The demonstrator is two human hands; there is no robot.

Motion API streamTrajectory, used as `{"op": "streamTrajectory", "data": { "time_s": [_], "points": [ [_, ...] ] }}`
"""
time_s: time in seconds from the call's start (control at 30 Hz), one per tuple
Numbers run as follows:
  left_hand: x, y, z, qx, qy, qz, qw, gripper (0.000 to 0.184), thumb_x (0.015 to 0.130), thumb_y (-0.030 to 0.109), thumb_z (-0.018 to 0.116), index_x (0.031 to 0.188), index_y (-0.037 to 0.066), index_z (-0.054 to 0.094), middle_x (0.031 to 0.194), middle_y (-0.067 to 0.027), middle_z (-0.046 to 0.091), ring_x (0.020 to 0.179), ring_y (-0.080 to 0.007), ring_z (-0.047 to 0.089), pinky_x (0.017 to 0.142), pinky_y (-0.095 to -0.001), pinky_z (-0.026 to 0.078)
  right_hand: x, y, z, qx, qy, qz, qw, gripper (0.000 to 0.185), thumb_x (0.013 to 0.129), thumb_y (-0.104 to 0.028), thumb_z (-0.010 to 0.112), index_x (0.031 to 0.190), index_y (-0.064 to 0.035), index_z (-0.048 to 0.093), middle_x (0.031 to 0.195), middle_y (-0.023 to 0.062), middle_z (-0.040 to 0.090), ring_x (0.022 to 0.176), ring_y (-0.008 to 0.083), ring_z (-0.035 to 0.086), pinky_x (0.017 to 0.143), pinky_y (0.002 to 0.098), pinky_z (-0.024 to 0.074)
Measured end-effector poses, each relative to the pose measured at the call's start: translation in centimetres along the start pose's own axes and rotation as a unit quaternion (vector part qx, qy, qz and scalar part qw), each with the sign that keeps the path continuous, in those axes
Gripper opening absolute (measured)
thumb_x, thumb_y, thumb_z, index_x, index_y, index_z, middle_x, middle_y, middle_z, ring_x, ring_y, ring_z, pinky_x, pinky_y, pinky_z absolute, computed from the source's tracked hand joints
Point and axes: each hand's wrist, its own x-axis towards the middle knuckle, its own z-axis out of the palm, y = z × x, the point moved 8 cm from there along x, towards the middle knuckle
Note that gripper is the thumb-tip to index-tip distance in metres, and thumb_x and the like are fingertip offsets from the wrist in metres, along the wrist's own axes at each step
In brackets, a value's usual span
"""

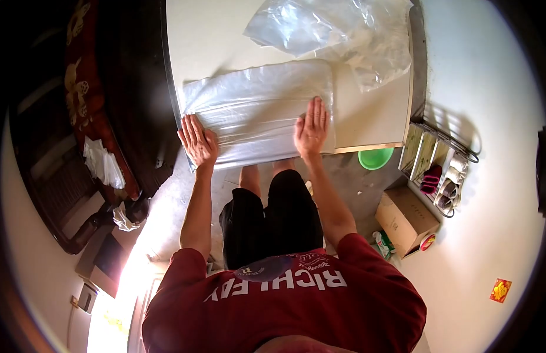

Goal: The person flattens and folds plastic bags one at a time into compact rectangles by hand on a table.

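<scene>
A whitish translucent plastic sheet or bag [255, 100] lies flat on the pale table [208, 35], along its near edge, with creases running across it. My left hand [197, 141] rests palm down on its left end, fingers stretched out. On the right part of the plastic my right hand [312, 126] lies flat, its fingers straight and pointing away from me. Neither hand grips anything. Farther back on the table, crumpled clear plastic [338, 35] spreads toward the right corner.
Below the table's right edge is a green basin [375, 158]. A cardboard box [406, 220] and a rack [423, 153] with shoes stand by the right wall. Dark wooden furniture [129, 88] with white plastic bags [102, 163] is at the left.
</scene>
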Motion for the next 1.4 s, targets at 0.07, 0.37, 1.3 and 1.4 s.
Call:
{"op": "streamTrajectory", "data": {
  "time_s": [0.07,0.37,1.3,1.4],
  "points": [
    [0.1,0.0,0.1,-0.005,-0.002,-0.015,1.000,0.057,0.091,0.022,0.039,0.140,-0.003,0.027,0.147,-0.0204,0.026,0.137,-0.0361,0.023,0.110,-0.0517,0.014,-0.1,1.6,-0.8,0.034,0.037,0.038,0.998,0.054,0.093,-0.025,0.041,0.140,-0.0022,0.031,0.147,0.0151,0.029,0.135,0.0309,0.028,0.110,0.0453,0.0196],
    [4.2,6.3,0.6,-0.098,-0.009,0.029,0.995,0.056,0.092,0.017,0.040,0.142,-0.002,0.023,0.150,-0.0185,0.018,0.140,-0.0344,0.012,0.112,-0.0528,0.005,2.7,-7.0,0.3,0.105,-0.016,-0.027,0.994,0.056,0.089,-0.015,0.052,0.139,-0.0012,0.032,0.147,0.0182,0.027,0.137,0.0325,0.025,0.110,0.0499,0.0188],
    [1.0,5.8,1.9,-0.039,-0.037,0.060,0.997,0.059,0.090,0.025,0.040,0.142,0.000,0.027,0.149,-0.0160,0.025,0.139,-0.0348,0.018,0.111,-0.0501,0.010,-0.7,2.0,-1.0,0.008,0.027,0.031,0.999,0.053,0.093,-0.026,0.041,0.140,-0.0034,0.033,0.146,0.0143,0.032,0.134,0.0323,0.029,0.108,0.0466,0.0231],
    [1.5,4.8,1.9,-0.034,-0.026,0.052,0.998,0.059,0.090,0.024,0.040,0.142,-0.001,0.026,0.149,-0.0170,0.024,0.139,-0.0355,0.018,0.111,-0.0495,0.011,-0.5,3.6,-1.3,0.030,0.030,0.036,0.998,0.053,0.093,-0.026,0.040,0.139,-0.0014,0.032,0.145,0.0145,0.032,0.134,0.0327,0.029,0.108,0.0472,0.0234]
  ]
}}
